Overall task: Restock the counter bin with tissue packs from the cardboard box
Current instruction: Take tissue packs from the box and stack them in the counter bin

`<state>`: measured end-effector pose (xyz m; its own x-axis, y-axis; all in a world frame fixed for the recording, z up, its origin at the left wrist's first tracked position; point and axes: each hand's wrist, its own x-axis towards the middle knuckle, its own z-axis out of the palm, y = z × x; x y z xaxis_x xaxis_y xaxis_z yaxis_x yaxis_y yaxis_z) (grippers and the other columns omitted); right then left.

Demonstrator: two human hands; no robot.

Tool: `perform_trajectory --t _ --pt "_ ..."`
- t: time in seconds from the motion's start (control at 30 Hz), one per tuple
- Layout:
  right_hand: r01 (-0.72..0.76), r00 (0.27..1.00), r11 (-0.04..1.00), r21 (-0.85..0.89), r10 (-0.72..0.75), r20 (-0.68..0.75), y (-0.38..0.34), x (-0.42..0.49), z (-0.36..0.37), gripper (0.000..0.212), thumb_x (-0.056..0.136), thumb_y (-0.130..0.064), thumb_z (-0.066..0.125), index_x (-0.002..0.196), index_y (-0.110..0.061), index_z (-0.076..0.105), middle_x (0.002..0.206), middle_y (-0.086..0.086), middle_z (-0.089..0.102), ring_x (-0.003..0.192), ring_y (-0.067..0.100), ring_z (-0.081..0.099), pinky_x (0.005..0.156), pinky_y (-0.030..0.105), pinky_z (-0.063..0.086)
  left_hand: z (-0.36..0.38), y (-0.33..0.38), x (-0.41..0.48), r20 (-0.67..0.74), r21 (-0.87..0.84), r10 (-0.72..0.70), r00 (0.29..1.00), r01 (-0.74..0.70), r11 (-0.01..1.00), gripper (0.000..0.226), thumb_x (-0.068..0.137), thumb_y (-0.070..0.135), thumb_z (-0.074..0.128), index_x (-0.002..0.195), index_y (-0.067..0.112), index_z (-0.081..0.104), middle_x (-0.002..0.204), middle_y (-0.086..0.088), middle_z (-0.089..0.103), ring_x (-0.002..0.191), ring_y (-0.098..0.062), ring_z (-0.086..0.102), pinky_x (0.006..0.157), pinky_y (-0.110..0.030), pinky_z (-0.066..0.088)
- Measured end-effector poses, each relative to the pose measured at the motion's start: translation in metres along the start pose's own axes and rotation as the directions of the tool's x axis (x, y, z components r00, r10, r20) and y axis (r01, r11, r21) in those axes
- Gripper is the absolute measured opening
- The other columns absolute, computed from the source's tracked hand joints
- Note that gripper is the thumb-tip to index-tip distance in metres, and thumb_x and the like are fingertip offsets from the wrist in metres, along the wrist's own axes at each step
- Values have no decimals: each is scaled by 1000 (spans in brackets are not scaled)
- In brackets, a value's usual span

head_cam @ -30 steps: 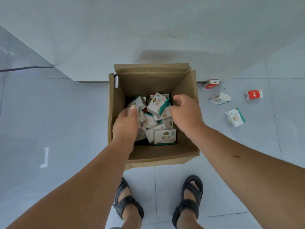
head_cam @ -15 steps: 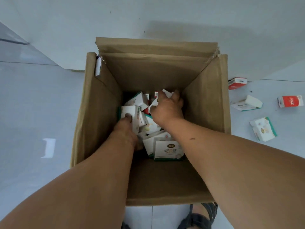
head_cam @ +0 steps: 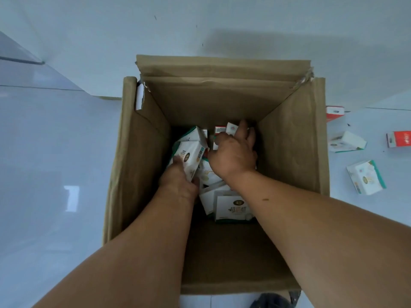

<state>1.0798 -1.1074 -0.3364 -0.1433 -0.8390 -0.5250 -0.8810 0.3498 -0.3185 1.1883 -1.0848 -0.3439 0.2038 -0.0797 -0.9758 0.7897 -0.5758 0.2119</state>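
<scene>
- Tissue packs: a jumbled heap on the bottom of the cardboard box, crowded toward its far half. The near half of the bottom shows bare card.
- Left hand: clasps a white-and-green pack at the left of the heap, thumb on the printed face, fingers beneath. The pack is tilted and touches its neighbours.
- Right hand: reaches to the far packs, fingers draped over a red-and-white pack near the box's far wall. Whether that grasp has closed cannot be told.
- Box: stands on the floor against the wall, flaps up, sides tall.
- Loose packs: four lie on the floor right of the box, apart from it.
- Counter bin: not in view.
- Risk, judged: the wrappers look slick and soft, so a shallow grip could let a pack slip on the lift. Both forearms share the opening, so a pack may catch a side or flap and drop. The strays on the floor may be overlooked or trodden on.
</scene>
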Motion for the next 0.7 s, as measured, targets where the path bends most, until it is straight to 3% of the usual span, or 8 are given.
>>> perform_trajectory --t 0.1,0.27,0.43,0.6,0.7 --pt "38 996 999 26 -36 -87 -3 -27 -26 36 87 -33 61 123 -29 62 164 9 -2 148 37 -2 109 57 31 -2 1 -37 22 -31 17 1000 -16 999 42 95 29 70 129 12 52 113 -12 62 107 -33 61 86 -52 58" --pt "65 984 997 48 -56 -167 -18 -87 -91 29 88 -32 58 117 -33 63 164 7 2 149 35 1 106 51 38 -10 11 -127 99 -59 63 993 -57 997 44 96 26 68 136 16 52 118 -14 67 101 -32 68 87 -53 59" --pt "120 964 991 65 -100 -245 -45 -148 -167 30 87 -30 57 116 -30 65 163 15 7 149 37 2 114 48 33 -25 32 -224 193 -19 122 974 -121 993 35 99 26 63 131 15 55 112 -13 69 93 -29 71 72 -46 63" --pt "170 944 980 105 -132 -301 -81 -223 -246 48 84 -28 60 132 -30 58 161 14 6 147 35 5 114 48 31 -47 61 -326 322 -37 193 927 -192 981 10 103 20 57 112 14 58 106 -13 71 88 -29 71 81 -49 61" --pt "195 936 973 127 -145 -321 -101 -271 -297 68 83 -25 60 147 -33 39 163 12 1 149 35 2 118 48 21 -64 81 -389 378 -40 242 894 -246 969 10 104 22 54 111 16 59 100 -10 72 83 -27 71 69 -40 61"
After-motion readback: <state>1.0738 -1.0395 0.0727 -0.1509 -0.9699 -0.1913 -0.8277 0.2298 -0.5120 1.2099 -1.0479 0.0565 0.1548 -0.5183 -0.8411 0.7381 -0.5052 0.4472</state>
